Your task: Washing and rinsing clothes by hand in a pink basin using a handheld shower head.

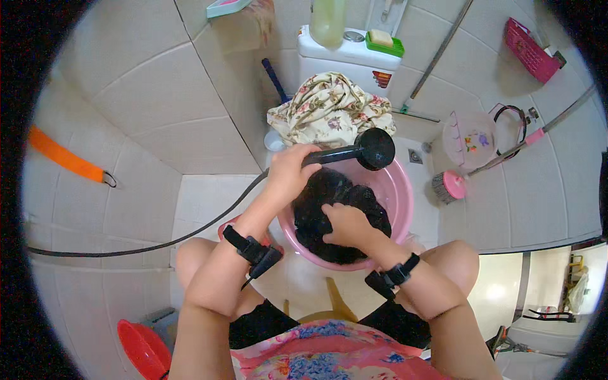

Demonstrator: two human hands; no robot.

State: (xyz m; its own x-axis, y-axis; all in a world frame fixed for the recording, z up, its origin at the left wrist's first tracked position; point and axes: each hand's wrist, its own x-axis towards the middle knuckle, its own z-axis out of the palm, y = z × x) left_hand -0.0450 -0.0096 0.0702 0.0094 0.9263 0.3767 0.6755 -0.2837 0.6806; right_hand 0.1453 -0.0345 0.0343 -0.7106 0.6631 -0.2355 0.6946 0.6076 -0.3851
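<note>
My left hand is wrapped round the handle of a black shower head, held over a pink basin. Its black hose runs off to the left. Dark wet cloth fills much of the basin. Over that cloth is my right hand, fingers bent and touching it; whether they grip a fold is hard to see. No water stream is plain to see from the shower head.
Behind the basin, a flowered cloth lies heaped before the white toilet tank. A pink-headed brush leans at the right wall. At the lower left stands a red basin. An orange strap hangs on the left wall.
</note>
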